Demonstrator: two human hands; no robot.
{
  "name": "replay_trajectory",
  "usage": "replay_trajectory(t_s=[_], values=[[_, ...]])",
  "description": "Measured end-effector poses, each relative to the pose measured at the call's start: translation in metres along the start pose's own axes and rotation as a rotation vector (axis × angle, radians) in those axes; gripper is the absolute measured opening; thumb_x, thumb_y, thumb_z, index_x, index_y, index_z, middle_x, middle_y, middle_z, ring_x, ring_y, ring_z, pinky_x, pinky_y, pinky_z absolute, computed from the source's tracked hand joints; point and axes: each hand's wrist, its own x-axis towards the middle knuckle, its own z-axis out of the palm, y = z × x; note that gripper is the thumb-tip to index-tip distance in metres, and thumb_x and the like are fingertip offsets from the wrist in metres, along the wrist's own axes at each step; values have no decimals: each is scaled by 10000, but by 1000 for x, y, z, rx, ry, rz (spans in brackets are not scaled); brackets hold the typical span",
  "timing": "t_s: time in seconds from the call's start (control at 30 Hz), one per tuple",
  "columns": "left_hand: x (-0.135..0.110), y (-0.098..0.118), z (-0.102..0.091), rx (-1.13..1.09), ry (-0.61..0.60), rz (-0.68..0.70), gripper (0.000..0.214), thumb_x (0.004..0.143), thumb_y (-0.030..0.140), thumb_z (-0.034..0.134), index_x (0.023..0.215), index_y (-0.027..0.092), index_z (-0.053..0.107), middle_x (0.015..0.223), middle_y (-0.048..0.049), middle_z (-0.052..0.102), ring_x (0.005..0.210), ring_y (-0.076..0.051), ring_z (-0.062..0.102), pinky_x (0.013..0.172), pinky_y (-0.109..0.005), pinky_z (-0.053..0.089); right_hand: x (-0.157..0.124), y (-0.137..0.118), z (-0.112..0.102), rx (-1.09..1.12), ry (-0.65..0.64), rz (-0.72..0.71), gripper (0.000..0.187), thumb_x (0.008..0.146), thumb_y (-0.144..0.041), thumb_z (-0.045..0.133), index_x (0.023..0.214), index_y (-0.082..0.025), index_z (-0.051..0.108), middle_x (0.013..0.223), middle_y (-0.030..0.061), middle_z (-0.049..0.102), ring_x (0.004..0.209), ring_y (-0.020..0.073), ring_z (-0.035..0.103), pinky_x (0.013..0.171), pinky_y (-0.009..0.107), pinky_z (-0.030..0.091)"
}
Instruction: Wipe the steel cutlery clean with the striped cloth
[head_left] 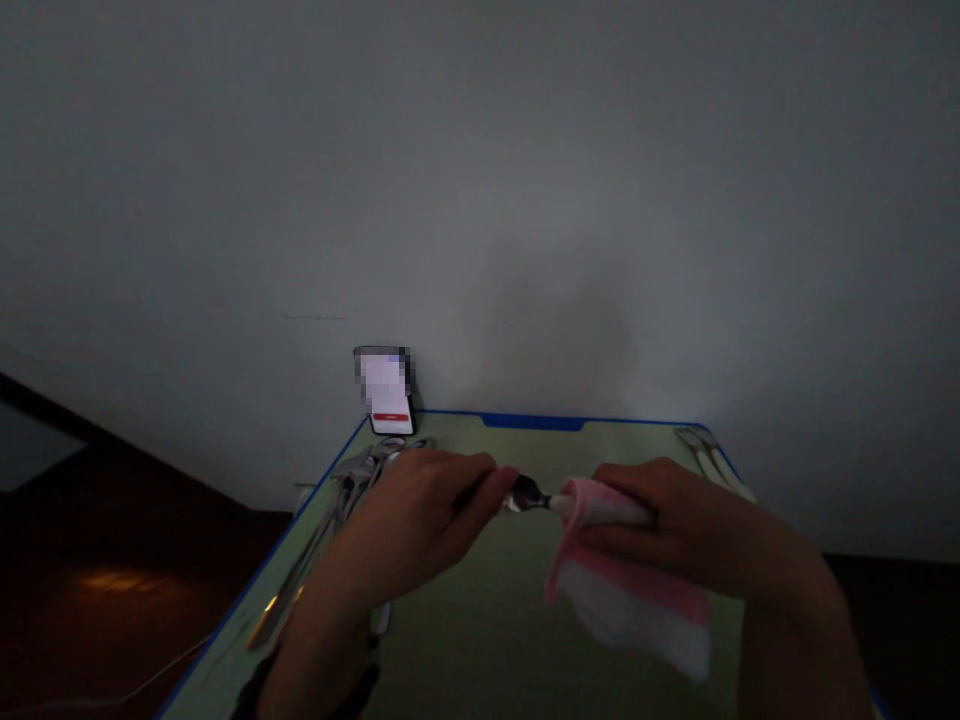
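Observation:
Over the middle of the table, a spoon (528, 493) with a shiny metal bowl and a pale handle is held up level. My left hand (431, 510) is closed, pinching the end of the bowl between thumb and fingers. A pink and white cloth (637, 610) wraps round the handle, and its loose part hangs below. Through this cloth my right hand (679, 520) grips the handle; the handle's far end is hidden. Beyond and under my left forearm lies a pile of metal cutlery (360, 480), partly covered by my arm.
The light green table (465, 650) has a blue edge and stands against a grey wall (600, 200). A lit phone (390, 400) leans on the wall at the back left. Light-handled cutlery (709, 455) lies at the back right corner. A white cable (150, 685) runs at lower left.

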Motion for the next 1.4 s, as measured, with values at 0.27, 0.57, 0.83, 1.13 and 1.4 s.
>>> replay_trajectory(t_s=[0.27, 0.57, 0.83, 1.13, 1.4], values=[[14, 15, 22, -8, 3, -27, 421, 924, 302, 356, 570, 153, 527, 462, 51, 447, 438, -68, 420, 450, -207, 270, 14, -9, 16, -174, 90, -35, 192, 836, -359, 478, 799, -185, 551, 719, 8, 603, 633, 118, 499, 574, 254, 287], [18, -6, 20, -329, 48, -171, 417, 907, 366, 375, 607, 142, 558, 509, 43, 478, 485, -75, 445, 452, -183, 309, 9, -6, 8, -120, 110, -6, 229, 862, -392, 443, 836, -190, 547, 803, 20, 623, 689, 130, 524, 622, 257, 338], [12, -34, 19, -489, 96, -297, 432, 875, 424, 395, 636, 136, 610, 529, 7, 564, 491, -99, 501, 454, -188, 358, 1, 3, 0, 7, 122, -2, 278, 837, -444, 473, 948, -205, 563, 847, 11, 631, 698, 126, 543, 617, 243, 366], [18, -14, 25, -422, 151, -110, 191, 870, 320, 489, 974, 189, 582, 881, -30, 637, 753, -124, 587, 616, -205, 461, 0, 10, -4, 114, 130, 5, 286, 847, -455, 452, 925, -207, 571, 804, -4, 629, 652, 111, 544, 568, 226, 381], [12, -11, 17, -390, 90, 16, 136, 824, 296, 582, 902, 190, 615, 847, -7, 587, 698, -95, 555, 609, -197, 445, 0, 13, -4, 166, 104, -10, 307, 854, -449, 441, 984, -203, 569, 776, -2, 619, 628, 106, 536, 539, 215, 382]])
